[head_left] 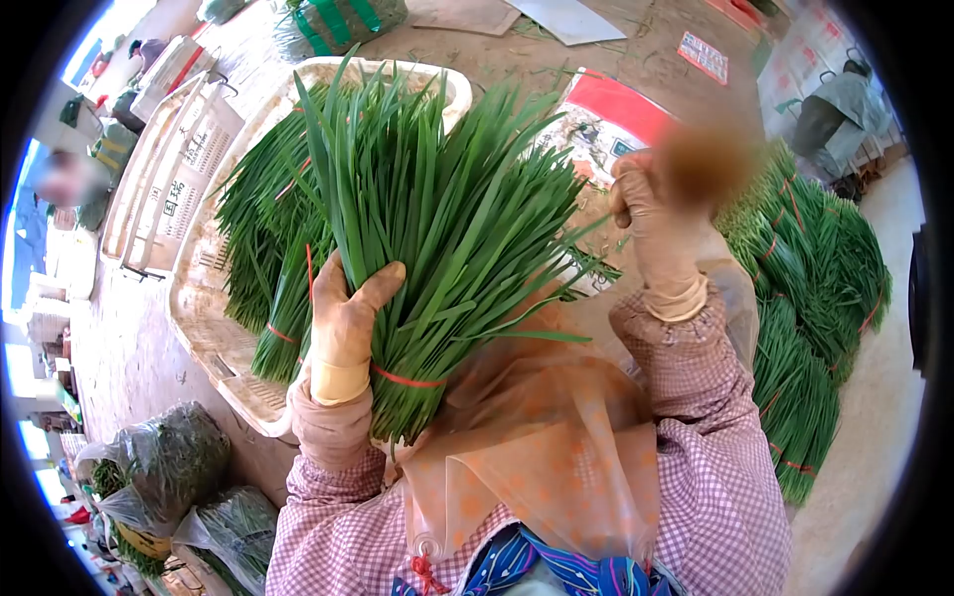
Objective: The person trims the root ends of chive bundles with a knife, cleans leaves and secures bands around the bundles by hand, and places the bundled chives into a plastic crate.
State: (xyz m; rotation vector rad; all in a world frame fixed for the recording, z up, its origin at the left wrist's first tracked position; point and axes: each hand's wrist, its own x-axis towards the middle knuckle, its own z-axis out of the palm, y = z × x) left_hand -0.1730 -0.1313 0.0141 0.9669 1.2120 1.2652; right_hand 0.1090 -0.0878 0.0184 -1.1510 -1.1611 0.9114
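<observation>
My left hand (343, 333), in a thin pale glove, is wrapped round a thick bunch of garlic chives (427, 209). A red band (407, 377) ties the bunch near its cut ends, which point down toward my lap. The leaves fan upward and to the right. My right hand (641, 204), gloved too, is raised to the right of the leaves, apart from them, with its fingers curled closed. A brown blurred patch covers part of that hand, and whatever its fingers hold cannot be made out.
A white plastic crate (224, 353) with banded chive bunches (268, 228) stands behind the left hand. More tied bunches (815, 268) are piled at the right. Plastic bags of greens (174, 457) sit lower left, near stacked crates (174, 189). A translucent apron (537, 437) covers my lap.
</observation>
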